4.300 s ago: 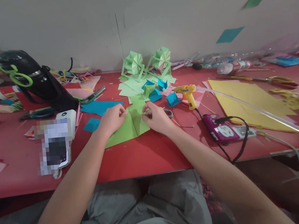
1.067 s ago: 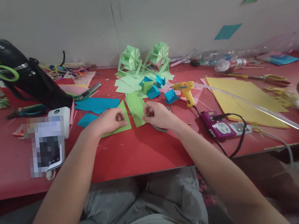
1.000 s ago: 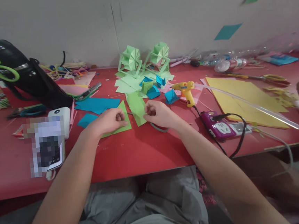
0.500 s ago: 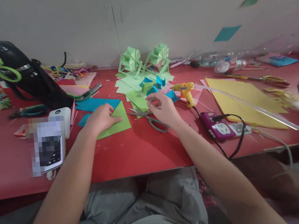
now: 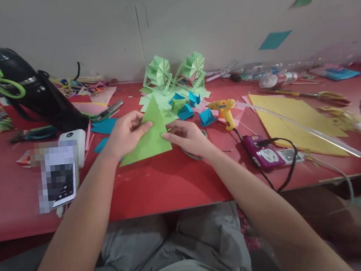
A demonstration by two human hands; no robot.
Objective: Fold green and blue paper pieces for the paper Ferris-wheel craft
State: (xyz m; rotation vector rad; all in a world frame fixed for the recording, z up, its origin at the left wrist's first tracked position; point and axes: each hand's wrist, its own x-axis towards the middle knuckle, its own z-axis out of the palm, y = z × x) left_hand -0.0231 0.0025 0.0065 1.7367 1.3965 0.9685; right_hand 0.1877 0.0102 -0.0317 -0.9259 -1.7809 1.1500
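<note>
My left hand [image 5: 127, 133] pinches the left side of a bright green sheet of paper [image 5: 152, 140], its thumb on the near face. At the sheet's right edge, my right hand [image 5: 188, 137] grips it between thumb and fingers. The sheet is tilted up off the table, its top corner pointing at the wall. Grey-handled scissors [image 5: 192, 154] lie mostly hidden behind the right hand. Blue paper [image 5: 104, 126] shows beside the left hand. Several small folded blue pieces [image 5: 208, 117] and a folded green piece [image 5: 178, 106] lie just beyond.
Two pale green folded paper models [image 5: 159, 70] stand near the wall. To the right are a yellow glue gun [image 5: 225, 111], a purple power socket [image 5: 261, 151], yellow paper [image 5: 280, 122] and a clear ruler [image 5: 319, 131]. A phone [image 5: 67, 183] and black bottle [image 5: 14, 78] are left.
The green sheet has been lifted off the table and tilted up. My right hand has moved down and left from above the scissors and taken hold of its right edge.
</note>
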